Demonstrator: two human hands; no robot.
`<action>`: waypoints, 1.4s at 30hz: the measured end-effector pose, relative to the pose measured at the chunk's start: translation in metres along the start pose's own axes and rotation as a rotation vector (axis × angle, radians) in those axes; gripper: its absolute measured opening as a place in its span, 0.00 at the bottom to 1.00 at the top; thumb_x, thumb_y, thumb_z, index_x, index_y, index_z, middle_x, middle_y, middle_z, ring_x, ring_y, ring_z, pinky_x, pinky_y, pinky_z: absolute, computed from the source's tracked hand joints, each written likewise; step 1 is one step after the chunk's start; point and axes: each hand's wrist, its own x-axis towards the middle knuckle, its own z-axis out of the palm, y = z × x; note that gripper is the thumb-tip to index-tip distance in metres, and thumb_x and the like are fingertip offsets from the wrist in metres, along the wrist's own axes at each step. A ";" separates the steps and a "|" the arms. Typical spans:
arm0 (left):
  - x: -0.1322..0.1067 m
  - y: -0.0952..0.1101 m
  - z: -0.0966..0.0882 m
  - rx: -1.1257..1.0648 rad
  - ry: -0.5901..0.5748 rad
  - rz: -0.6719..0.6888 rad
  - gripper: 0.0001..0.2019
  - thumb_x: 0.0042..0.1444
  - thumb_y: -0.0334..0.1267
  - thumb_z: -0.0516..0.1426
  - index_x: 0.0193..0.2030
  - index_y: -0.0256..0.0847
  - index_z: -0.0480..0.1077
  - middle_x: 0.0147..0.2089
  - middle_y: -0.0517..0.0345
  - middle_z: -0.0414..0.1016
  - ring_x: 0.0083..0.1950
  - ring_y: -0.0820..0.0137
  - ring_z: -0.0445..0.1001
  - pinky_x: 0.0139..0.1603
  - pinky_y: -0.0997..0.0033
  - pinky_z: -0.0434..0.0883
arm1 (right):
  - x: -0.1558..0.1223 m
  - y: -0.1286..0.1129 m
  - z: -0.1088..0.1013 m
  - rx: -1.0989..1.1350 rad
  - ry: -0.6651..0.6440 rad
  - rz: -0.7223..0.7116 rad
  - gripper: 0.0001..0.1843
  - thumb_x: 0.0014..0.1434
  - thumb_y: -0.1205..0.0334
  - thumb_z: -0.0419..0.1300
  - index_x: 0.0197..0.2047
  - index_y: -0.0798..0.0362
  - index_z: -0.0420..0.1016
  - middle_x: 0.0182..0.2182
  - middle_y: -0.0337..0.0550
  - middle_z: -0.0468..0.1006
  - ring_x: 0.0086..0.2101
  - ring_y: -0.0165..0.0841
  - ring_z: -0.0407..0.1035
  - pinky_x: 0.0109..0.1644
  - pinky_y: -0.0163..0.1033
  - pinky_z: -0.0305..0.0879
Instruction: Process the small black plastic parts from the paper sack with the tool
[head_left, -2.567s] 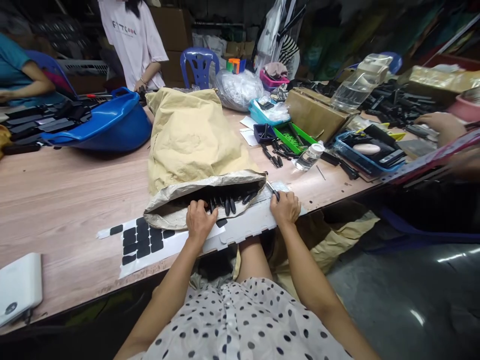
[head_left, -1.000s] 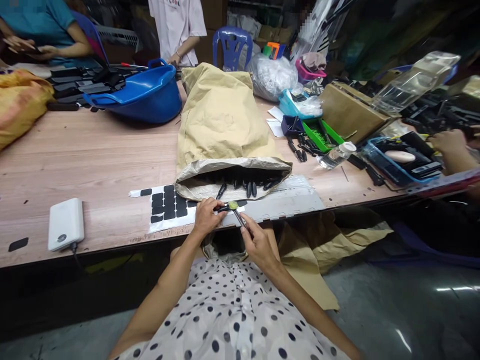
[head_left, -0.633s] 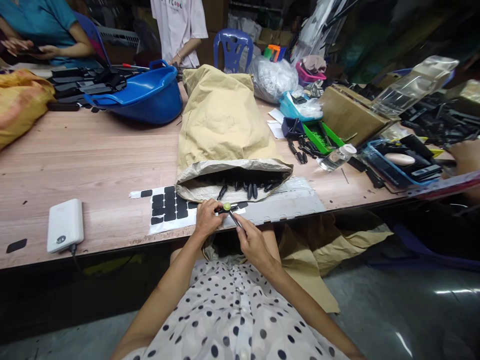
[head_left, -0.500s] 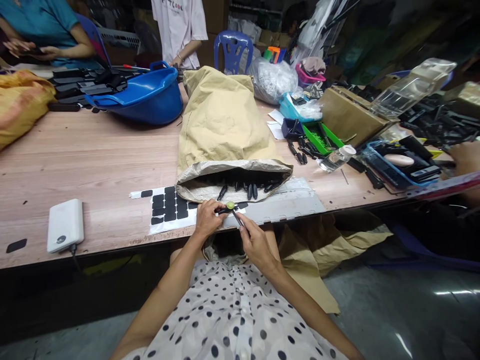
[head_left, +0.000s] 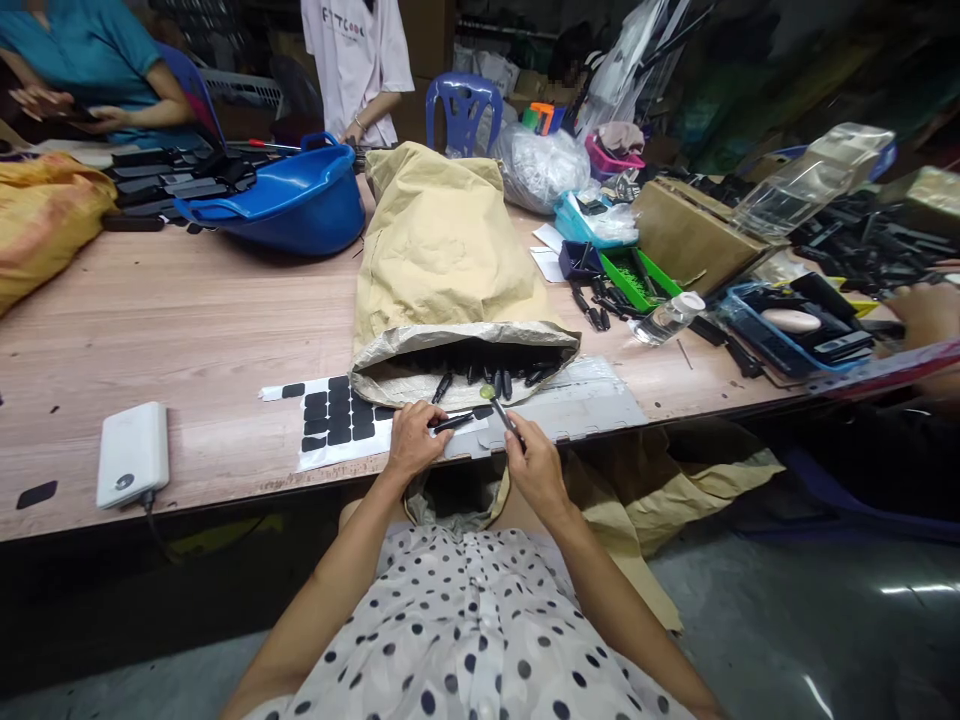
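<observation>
Head view gives me a smooth, slim black piece over the front edge of the worktop, before a crinkled paper sack. The left hand has its fingers closed on the piece's left end; its long axis lies nearly crosswise, free tip pointing right and slightly away. The right hand grips a thin-shafted tool, its rounded yellow-green head angled away and left, near that tip.

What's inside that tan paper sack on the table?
Several black pieces lie just inside the mouth of the tan paper sack. Its upper side covers the dark interior, so whatever lies deeper cannot be seen.
</observation>
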 end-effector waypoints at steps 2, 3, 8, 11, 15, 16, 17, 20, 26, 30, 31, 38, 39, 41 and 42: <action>0.000 -0.001 0.000 0.014 0.004 0.013 0.07 0.49 0.36 0.65 0.36 0.47 0.76 0.39 0.58 0.78 0.46 0.60 0.74 0.50 0.61 0.69 | 0.010 0.015 -0.003 -0.167 0.042 -0.007 0.20 0.67 0.62 0.51 0.56 0.48 0.79 0.42 0.47 0.82 0.42 0.39 0.74 0.46 0.41 0.71; 0.000 -0.001 0.001 0.019 0.007 0.020 0.06 0.49 0.37 0.65 0.36 0.47 0.76 0.39 0.58 0.78 0.46 0.60 0.74 0.50 0.61 0.69 | 0.015 0.022 -0.003 -0.244 0.062 -0.027 0.20 0.67 0.62 0.51 0.56 0.49 0.79 0.40 0.48 0.81 0.40 0.40 0.72 0.45 0.41 0.69; -0.001 -0.005 0.003 0.023 0.011 0.047 0.04 0.51 0.38 0.65 0.35 0.46 0.77 0.39 0.57 0.78 0.46 0.61 0.74 0.49 0.61 0.68 | 0.026 0.049 0.006 -0.458 0.152 -0.163 0.19 0.67 0.66 0.51 0.54 0.50 0.80 0.35 0.48 0.77 0.37 0.39 0.65 0.42 0.41 0.61; -0.001 -0.008 0.004 0.010 0.016 0.066 0.04 0.54 0.40 0.64 0.36 0.47 0.77 0.39 0.57 0.78 0.45 0.61 0.73 0.49 0.61 0.68 | 0.025 0.054 0.016 -0.508 0.249 -0.184 0.19 0.68 0.67 0.51 0.53 0.49 0.80 0.37 0.48 0.76 0.37 0.38 0.63 0.40 0.41 0.57; -0.002 -0.010 0.000 -0.028 0.029 0.112 0.05 0.57 0.42 0.63 0.37 0.45 0.77 0.36 0.56 0.77 0.42 0.62 0.73 0.47 0.61 0.68 | 0.023 0.058 0.026 -0.535 0.342 -0.208 0.18 0.68 0.66 0.51 0.52 0.50 0.80 0.37 0.49 0.76 0.36 0.38 0.62 0.39 0.42 0.55; -0.004 -0.009 -0.003 -0.047 0.037 0.140 0.06 0.58 0.43 0.62 0.38 0.45 0.77 0.36 0.56 0.77 0.41 0.63 0.73 0.47 0.61 0.68 | 0.023 0.059 0.027 -0.537 0.347 -0.211 0.18 0.67 0.66 0.51 0.52 0.50 0.80 0.37 0.49 0.75 0.36 0.38 0.62 0.40 0.42 0.55; -0.007 -0.008 -0.005 -0.072 0.043 0.177 0.07 0.59 0.44 0.61 0.38 0.44 0.77 0.35 0.56 0.77 0.41 0.63 0.73 0.47 0.61 0.69 | 0.023 0.060 0.028 -0.539 0.345 -0.211 0.18 0.67 0.66 0.51 0.51 0.50 0.80 0.37 0.49 0.75 0.36 0.38 0.62 0.40 0.42 0.55; -0.027 -0.003 -0.009 -0.172 0.026 0.316 0.10 0.63 0.45 0.58 0.41 0.43 0.77 0.34 0.55 0.77 0.38 0.65 0.73 0.43 0.64 0.70 | 0.023 0.061 0.029 -0.542 0.329 -0.205 0.18 0.66 0.65 0.52 0.52 0.50 0.80 0.37 0.49 0.75 0.36 0.38 0.62 0.40 0.42 0.55; -0.083 0.002 0.005 -0.258 -0.230 0.354 0.11 0.65 0.45 0.55 0.43 0.44 0.77 0.35 0.55 0.81 0.34 0.69 0.77 0.36 0.71 0.72 | 0.023 0.061 0.032 -0.572 0.316 -0.202 0.18 0.65 0.64 0.53 0.53 0.51 0.79 0.38 0.49 0.75 0.37 0.39 0.62 0.40 0.42 0.54; -0.093 -0.004 0.019 -0.011 -0.406 0.028 0.08 0.62 0.40 0.57 0.45 0.46 0.77 0.39 0.56 0.82 0.37 0.66 0.80 0.37 0.71 0.72 | 0.023 0.061 0.035 -0.583 0.320 -0.196 0.19 0.64 0.64 0.53 0.54 0.51 0.79 0.37 0.48 0.75 0.37 0.38 0.61 0.40 0.42 0.54; -0.092 -0.005 0.021 0.059 -0.443 -0.035 0.09 0.62 0.39 0.57 0.46 0.46 0.77 0.38 0.56 0.83 0.38 0.65 0.80 0.38 0.70 0.72 | 0.023 0.061 0.035 -0.580 0.319 -0.193 0.19 0.64 0.64 0.53 0.54 0.51 0.78 0.37 0.48 0.75 0.37 0.38 0.61 0.41 0.42 0.54; -0.075 0.012 0.018 -0.008 -0.267 0.121 0.10 0.61 0.39 0.58 0.49 0.48 0.76 0.33 0.60 0.80 0.33 0.68 0.77 0.37 0.71 0.71 | 0.023 0.059 0.034 -0.552 0.313 -0.184 0.18 0.63 0.65 0.53 0.52 0.50 0.79 0.38 0.48 0.75 0.37 0.38 0.61 0.40 0.41 0.53; -0.065 0.016 0.016 -0.038 -0.138 0.152 0.10 0.63 0.40 0.57 0.47 0.47 0.77 0.33 0.59 0.79 0.33 0.69 0.76 0.38 0.71 0.71 | 0.023 0.059 0.034 -0.551 0.319 -0.189 0.18 0.63 0.65 0.53 0.52 0.51 0.79 0.37 0.48 0.75 0.37 0.38 0.61 0.40 0.41 0.53; -0.039 0.021 0.013 -0.054 0.129 0.157 0.10 0.64 0.41 0.55 0.46 0.44 0.76 0.35 0.56 0.78 0.37 0.66 0.76 0.41 0.68 0.72 | 0.024 0.059 0.034 -0.550 0.326 -0.195 0.18 0.63 0.65 0.53 0.52 0.51 0.80 0.37 0.48 0.75 0.37 0.38 0.61 0.41 0.41 0.54; -0.024 0.023 0.011 -0.037 0.243 0.132 0.10 0.64 0.41 0.56 0.46 0.44 0.76 0.37 0.53 0.78 0.40 0.63 0.76 0.44 0.64 0.72 | 0.024 0.059 0.034 -0.547 0.323 -0.196 0.18 0.64 0.65 0.53 0.52 0.51 0.80 0.37 0.48 0.75 0.37 0.38 0.61 0.41 0.41 0.54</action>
